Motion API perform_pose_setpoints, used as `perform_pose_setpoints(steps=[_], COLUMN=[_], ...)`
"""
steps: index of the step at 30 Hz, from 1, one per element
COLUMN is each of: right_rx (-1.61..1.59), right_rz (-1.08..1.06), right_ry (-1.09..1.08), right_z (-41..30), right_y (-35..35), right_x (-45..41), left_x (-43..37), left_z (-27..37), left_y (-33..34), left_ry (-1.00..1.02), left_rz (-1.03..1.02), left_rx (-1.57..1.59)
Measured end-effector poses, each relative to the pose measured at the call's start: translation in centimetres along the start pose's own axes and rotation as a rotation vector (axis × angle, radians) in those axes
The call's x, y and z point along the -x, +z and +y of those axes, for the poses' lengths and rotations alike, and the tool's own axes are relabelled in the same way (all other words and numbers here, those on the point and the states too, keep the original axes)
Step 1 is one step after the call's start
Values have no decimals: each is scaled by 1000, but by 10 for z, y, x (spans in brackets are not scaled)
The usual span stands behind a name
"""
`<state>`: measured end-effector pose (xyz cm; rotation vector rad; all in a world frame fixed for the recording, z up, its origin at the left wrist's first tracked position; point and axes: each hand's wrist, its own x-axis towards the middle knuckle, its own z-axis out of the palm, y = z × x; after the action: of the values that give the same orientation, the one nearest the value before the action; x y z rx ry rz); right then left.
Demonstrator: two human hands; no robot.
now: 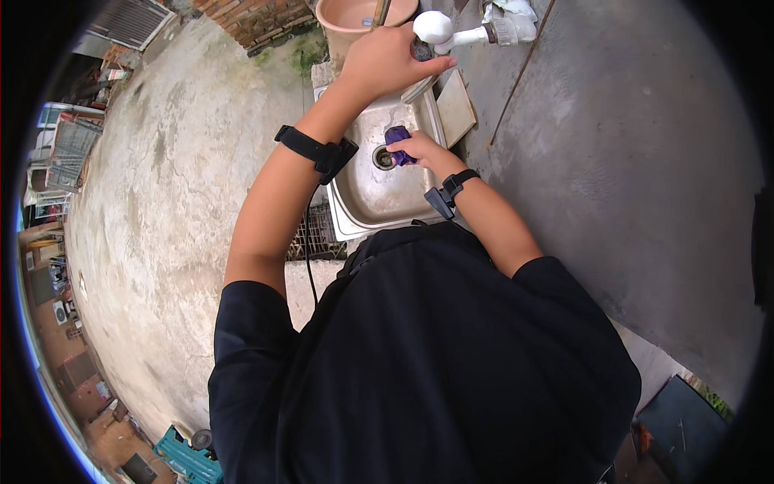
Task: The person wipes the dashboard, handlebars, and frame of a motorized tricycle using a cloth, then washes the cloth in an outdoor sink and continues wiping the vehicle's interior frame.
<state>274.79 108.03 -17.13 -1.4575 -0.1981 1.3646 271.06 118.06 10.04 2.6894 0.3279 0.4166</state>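
Observation:
My right hand (418,150) grips a bunched purple cloth (399,145) low in the stainless steel sink (387,199), just beside the round drain (383,158). Above the far end of the sink my left hand (393,57) reaches to the tap fitting on the wall, its thumb stretched to the right. Its fingers are partly hidden, so whether they hold the fitting does not show. A pale spout (419,89) slants down below that hand. White pipe (468,38) with a rounded white end runs beside the fingers. Each wrist wears a black strap with a small device.
Behind the sink stands a peach plastic basin (344,15). A pale tile (456,109) leans between the sink and the grey wall (604,151). A thin rusty rod (521,72) lies against that wall. A metal grate (320,233) is at the sink's near left corner.

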Motion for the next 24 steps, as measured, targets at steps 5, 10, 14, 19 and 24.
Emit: perform_pose_setpoints(steps=[5,10,14,19,24], right_rx=[4,-28,-34,-80,-27], right_rz=[-7,30,33,57,55], right_ry=[82,67,67,90,115], right_z=[12,15,17,15,20], right_y=[-23,-24,-29,-24,-27], right_x=[9,21,21,28,28], left_x=[-13,-6,-15,-19,-39], left_z=[0,23,5,-9,-11], left_y=[5,-10,0,-19,-38], left_ry=[51,-135,-72,140,162], left_rz=[256,63,59,-105,-407], left_rx=[41,-22,-31,230,108])
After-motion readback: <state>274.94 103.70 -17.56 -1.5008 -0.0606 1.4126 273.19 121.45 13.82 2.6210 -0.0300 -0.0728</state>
